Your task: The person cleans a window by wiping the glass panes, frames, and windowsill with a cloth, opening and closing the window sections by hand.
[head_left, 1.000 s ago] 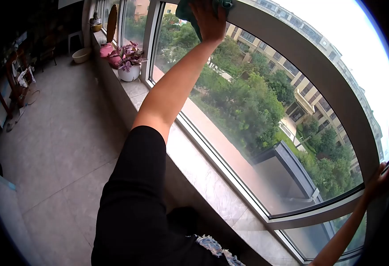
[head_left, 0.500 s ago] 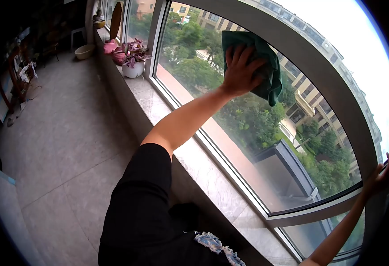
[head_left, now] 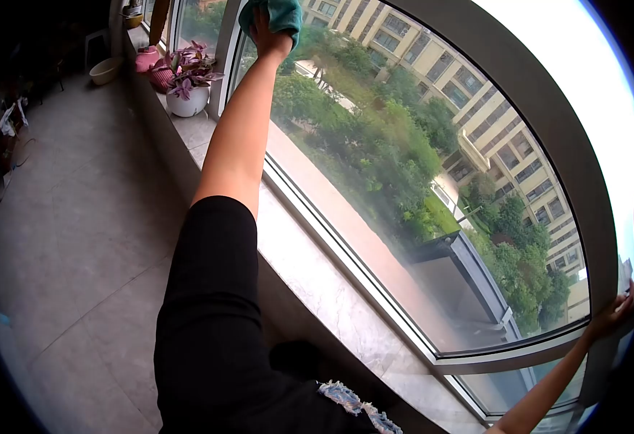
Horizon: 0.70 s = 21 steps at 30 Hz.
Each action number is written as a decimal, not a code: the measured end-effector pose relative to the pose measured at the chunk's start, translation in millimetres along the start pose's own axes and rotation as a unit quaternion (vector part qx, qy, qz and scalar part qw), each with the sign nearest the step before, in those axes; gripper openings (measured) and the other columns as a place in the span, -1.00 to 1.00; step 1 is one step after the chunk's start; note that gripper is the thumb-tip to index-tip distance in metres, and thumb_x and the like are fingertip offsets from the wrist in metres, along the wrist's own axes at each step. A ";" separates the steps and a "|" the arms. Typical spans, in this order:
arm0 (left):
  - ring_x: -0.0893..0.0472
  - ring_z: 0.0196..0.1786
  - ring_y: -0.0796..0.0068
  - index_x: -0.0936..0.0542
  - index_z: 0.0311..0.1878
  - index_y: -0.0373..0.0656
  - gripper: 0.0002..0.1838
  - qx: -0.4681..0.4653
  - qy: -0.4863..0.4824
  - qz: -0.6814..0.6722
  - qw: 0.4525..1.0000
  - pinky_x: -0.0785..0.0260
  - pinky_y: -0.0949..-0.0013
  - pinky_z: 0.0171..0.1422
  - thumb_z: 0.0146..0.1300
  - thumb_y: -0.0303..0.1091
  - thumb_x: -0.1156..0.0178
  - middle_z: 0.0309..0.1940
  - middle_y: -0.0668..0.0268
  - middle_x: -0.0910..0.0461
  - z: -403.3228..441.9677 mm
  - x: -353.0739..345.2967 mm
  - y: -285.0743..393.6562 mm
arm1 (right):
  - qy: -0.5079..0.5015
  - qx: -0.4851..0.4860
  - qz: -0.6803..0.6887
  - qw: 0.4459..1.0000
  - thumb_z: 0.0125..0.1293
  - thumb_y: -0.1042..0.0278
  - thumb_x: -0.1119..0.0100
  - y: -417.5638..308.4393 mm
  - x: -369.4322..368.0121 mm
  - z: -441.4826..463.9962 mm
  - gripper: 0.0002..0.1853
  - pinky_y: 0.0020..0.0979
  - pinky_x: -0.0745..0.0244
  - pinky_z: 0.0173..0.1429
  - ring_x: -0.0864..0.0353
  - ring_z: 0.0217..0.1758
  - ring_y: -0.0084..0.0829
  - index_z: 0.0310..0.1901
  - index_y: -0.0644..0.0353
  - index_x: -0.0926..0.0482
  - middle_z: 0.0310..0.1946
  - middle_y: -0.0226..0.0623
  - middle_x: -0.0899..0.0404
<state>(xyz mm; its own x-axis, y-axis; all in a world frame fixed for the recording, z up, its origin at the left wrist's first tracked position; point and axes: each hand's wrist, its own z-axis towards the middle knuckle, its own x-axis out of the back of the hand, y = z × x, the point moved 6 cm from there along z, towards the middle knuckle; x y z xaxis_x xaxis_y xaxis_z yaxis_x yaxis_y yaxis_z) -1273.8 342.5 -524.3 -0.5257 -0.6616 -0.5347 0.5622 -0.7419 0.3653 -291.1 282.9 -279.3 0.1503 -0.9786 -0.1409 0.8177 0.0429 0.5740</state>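
At the top of the view, my left hand (head_left: pixel 270 37) presses a green cloth (head_left: pixel 286 16) against the upper left part of the large window pane (head_left: pixel 375 152). The cloth hides part of the fingers. Far to the right, my right hand (head_left: pixel 613 312) is at the window frame (head_left: pixel 602 253), its fingers partly raised beside the dark edge. Whether those fingers grip the frame is hard to see.
A white pot (head_left: pixel 188 101) with a purple plant stands on the stone sill (head_left: pixel 309 282), beside pink pots (head_left: pixel 145 59). On the grey floor (head_left: pixel 92 217) lies a pale basin (head_left: pixel 105 71). Trees and buildings show outside.
My left hand went from the frame's top down across the glass, then left with the cloth to the pane's upper left. My right hand has shifted slightly lower in view. The view has turned a little.
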 end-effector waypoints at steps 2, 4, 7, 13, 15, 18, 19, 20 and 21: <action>0.13 0.75 0.04 -0.05 0.69 0.04 -0.15 -0.014 -0.006 0.333 0.943 0.27 -0.18 0.73 0.49 0.21 -0.05 0.70 0.19 0.04 -25.6 23.8 -6.9 | -0.021 -0.008 0.039 0.999 0.74 0.17 0.24 -7.1 -1.2 1.9 -0.55 -0.12 -0.32 0.56 -0.41 0.54 -0.13 0.50 0.02 -0.42 0.49 -0.20 -0.45; 0.20 0.76 0.09 -0.01 0.70 0.02 -0.11 0.070 0.006 0.315 0.947 0.32 -0.11 0.75 0.50 0.28 0.02 0.72 0.19 0.10 -49.0 41.4 -7.7 | -0.003 0.047 -0.017 0.999 0.73 0.16 0.21 -53.2 8.0 22.6 -0.54 -0.08 -0.33 0.55 -0.40 0.56 -0.14 0.53 -0.01 -0.39 0.51 -0.21 -0.43; 0.21 0.77 0.10 0.02 0.71 0.01 -0.08 0.148 0.034 0.300 0.942 0.35 -0.09 0.75 0.48 0.30 0.01 0.73 0.16 0.12 -92.7 71.2 -33.8 | -0.019 0.114 0.023 0.993 0.68 -0.06 0.24 -167.0 15.4 59.5 -0.43 0.18 0.07 0.66 -0.15 0.70 -0.18 0.60 -0.10 -0.29 0.63 -0.34 -0.25; 0.30 0.78 0.19 0.16 0.74 -0.01 0.00 0.314 0.014 0.358 0.879 0.40 0.03 0.78 0.48 0.40 0.15 0.76 0.16 0.27 -188.4 124.7 -55.2 | -0.106 0.215 0.150 0.959 0.63 -0.08 0.13 -342.2 -16.7 69.2 -0.48 0.28 0.39 0.75 0.01 0.76 -0.27 0.57 -0.45 -0.30 0.67 -0.58 -0.14; 0.08 0.75 0.15 0.05 0.72 -0.04 -0.05 0.350 0.037 0.355 0.866 0.22 0.10 0.76 0.49 0.32 0.07 0.74 0.13 0.09 -221.5 154.3 -86.8 | -0.104 0.203 0.116 0.967 0.58 -0.05 0.00 -358.3 -27.0 66.4 -0.45 0.25 0.36 0.76 0.00 0.76 -0.33 0.57 -0.52 -0.29 0.67 -0.67 -0.13; -0.44 0.43 0.24 -0.32 0.51 -0.21 -0.37 0.195 0.100 0.208 0.953 -0.21 0.21 0.55 0.47 -0.17 -0.21 0.41 0.11 -0.44 -229.6 150.5 -69.7 | -0.121 0.187 0.129 0.966 0.40 0.08 -0.27 -359.9 -30.8 65.9 -0.26 0.23 0.35 0.76 0.00 0.76 -0.37 0.58 -0.56 -0.25 0.67 -0.72 -0.13; -0.44 0.43 0.24 -0.32 0.51 -0.21 -0.37 0.203 0.093 0.212 0.951 -0.21 0.21 0.55 0.47 -0.17 -0.21 0.41 0.11 -0.44 -248.6 146.5 -75.7 | -0.123 0.190 0.123 0.966 0.40 0.10 -0.28 -360.0 -29.8 66.4 -0.24 0.23 0.33 0.76 -0.02 0.75 -0.38 0.58 -0.56 -0.24 0.67 -0.72 -0.13; -0.44 0.41 0.28 -0.32 0.50 -0.22 -0.38 0.207 0.116 0.204 0.950 -0.22 0.22 0.53 0.49 -0.18 -0.20 0.39 0.12 -0.44 -265.8 140.3 -69.0 | -0.117 0.194 0.128 0.966 0.39 0.11 -0.28 -360.0 -29.2 65.8 -0.25 0.22 0.33 0.76 -0.03 0.75 -0.39 0.58 -0.55 -0.25 0.67 -0.72 -0.13; -0.44 0.39 0.31 -0.32 0.49 -0.23 -0.40 0.205 0.140 0.193 0.949 -0.23 0.23 0.52 0.50 -0.19 -0.19 0.37 0.13 -0.43 -270.6 136.9 -66.5 | -0.111 0.199 0.125 0.966 0.38 0.12 -0.29 -361.0 -31.7 66.6 -0.24 0.21 0.33 0.76 -0.03 0.75 -0.38 0.58 -0.54 -0.26 0.67 -0.70 -0.14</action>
<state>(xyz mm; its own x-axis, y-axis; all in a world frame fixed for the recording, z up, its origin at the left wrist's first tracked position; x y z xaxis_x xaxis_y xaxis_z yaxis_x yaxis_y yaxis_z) -1210.4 330.6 -828.0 -0.1085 -0.8810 -0.4606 0.3529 -0.4672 0.8106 -628.0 285.0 -428.3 0.1573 -0.9685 0.1928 0.4868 0.2459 0.8382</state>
